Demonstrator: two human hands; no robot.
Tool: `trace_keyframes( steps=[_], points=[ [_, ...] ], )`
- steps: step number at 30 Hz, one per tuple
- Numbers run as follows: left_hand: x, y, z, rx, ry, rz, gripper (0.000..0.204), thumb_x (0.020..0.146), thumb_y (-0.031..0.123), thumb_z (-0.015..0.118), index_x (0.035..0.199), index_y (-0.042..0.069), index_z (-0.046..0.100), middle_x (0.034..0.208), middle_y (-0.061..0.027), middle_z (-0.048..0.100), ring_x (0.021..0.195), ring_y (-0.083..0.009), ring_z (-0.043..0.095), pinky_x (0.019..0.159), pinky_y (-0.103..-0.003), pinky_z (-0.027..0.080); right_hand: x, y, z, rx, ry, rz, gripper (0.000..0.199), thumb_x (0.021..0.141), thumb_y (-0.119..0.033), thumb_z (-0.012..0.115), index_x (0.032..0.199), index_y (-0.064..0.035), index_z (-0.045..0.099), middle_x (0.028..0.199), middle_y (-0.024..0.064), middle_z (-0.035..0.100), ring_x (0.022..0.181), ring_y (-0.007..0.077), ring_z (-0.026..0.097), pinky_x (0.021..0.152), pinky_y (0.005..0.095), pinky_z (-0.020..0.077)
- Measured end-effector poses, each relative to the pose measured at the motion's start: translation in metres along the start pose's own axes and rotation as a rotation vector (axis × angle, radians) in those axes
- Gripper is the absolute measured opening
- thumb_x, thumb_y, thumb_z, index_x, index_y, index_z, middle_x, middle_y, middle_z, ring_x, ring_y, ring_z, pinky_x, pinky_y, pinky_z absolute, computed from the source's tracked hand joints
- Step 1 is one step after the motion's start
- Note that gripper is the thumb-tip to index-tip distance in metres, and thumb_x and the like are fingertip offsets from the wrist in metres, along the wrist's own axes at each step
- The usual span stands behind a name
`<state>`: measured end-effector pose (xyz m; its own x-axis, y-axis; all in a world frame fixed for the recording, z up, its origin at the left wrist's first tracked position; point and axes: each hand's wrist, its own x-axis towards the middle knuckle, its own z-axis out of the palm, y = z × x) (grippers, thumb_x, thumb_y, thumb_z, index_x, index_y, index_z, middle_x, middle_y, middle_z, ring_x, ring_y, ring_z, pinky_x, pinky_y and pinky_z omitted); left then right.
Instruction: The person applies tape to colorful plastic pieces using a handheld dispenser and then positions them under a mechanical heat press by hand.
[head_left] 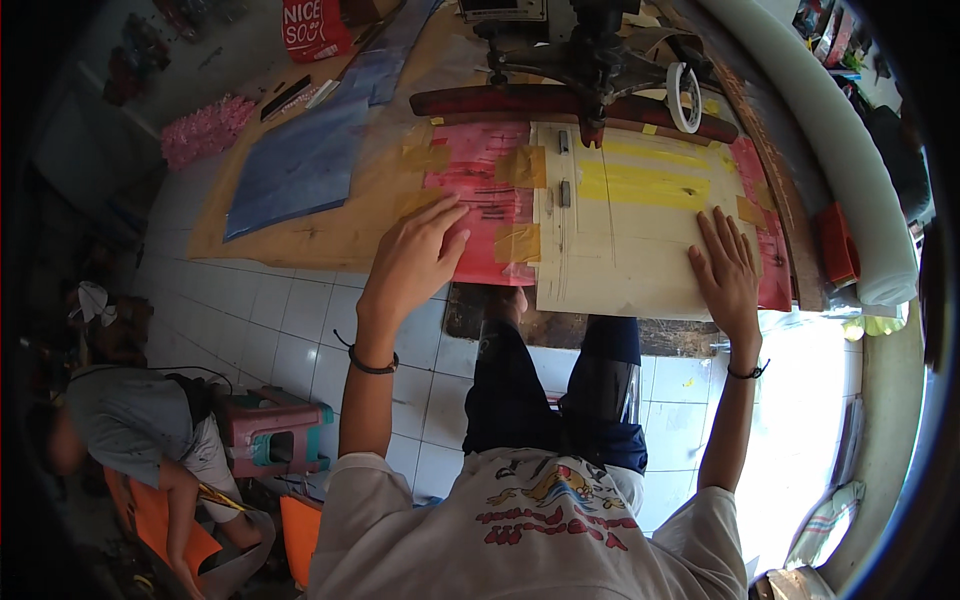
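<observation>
My left hand (420,252) lies with its fingers stretched out over the left part of a red sheet (488,255), near the table's front edge. The fingers of my right hand (726,272) rest spread and flat on the right side of a cream board (625,265). Brown tape (518,243) joins the red sheet to the board, and a yellow strip (640,187) runs across its far part. Two small metal pieces (565,193) sit on the board's left side. Above its far edge is the dark red bar (500,101) of a black metal press (590,65).
A white ring-shaped roll (684,98) hangs at the press. Blue sheets (295,170) lie on the table's left. A long pale roll (850,170) and a red box (836,245) line the right. At lower left, a person (150,430) bends beside stacked stools (272,430).
</observation>
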<state>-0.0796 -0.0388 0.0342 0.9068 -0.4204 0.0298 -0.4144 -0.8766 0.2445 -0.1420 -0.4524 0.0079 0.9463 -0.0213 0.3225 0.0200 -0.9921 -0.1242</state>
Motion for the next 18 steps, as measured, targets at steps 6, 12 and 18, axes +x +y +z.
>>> trace_keyframes(
  steps=[6,12,18],
  points=[
    [0.01,-0.01,-0.008,0.087,0.137,-0.062,0.067,0.1,0.039,0.054,0.151,-0.001,0.036,0.158,-0.0193,0.035,0.146,-0.0312,0.034,0.12,-0.038,0.029,0.002,0.003,-0.001,0.047,0.006,-0.016,0.051,0.102,-0.041,0.049,0.145,-0.0139,0.052,0.155,0.0145,0.042,0.147,0.032,0.034,0.123,0.0461,0.0207],
    [0.045,-0.055,0.008,0.087,0.29,0.03,0.077,0.099,0.049,0.051,0.152,-0.005,0.031,0.16,-0.0201,0.03,0.149,-0.0308,0.028,0.123,-0.044,0.02,-0.003,0.058,-0.059,0.262,0.016,0.015,0.037,0.096,-0.016,0.064,0.132,-0.0048,0.062,0.14,0.0157,0.059,0.133,0.0322,0.053,0.109,0.0415,0.0426],
    [0.072,-0.053,0.019,-0.018,0.23,-0.102,0.083,0.098,0.053,0.048,0.153,-0.005,0.027,0.161,-0.0221,0.027,0.151,-0.0332,0.023,0.124,-0.044,0.017,-0.004,0.22,-0.068,-0.306,0.293,0.385,0.052,0.097,-0.03,0.063,0.138,0.0001,0.05,0.139,0.0218,0.055,0.132,0.0374,0.049,0.11,0.0456,0.0385]
  ],
)
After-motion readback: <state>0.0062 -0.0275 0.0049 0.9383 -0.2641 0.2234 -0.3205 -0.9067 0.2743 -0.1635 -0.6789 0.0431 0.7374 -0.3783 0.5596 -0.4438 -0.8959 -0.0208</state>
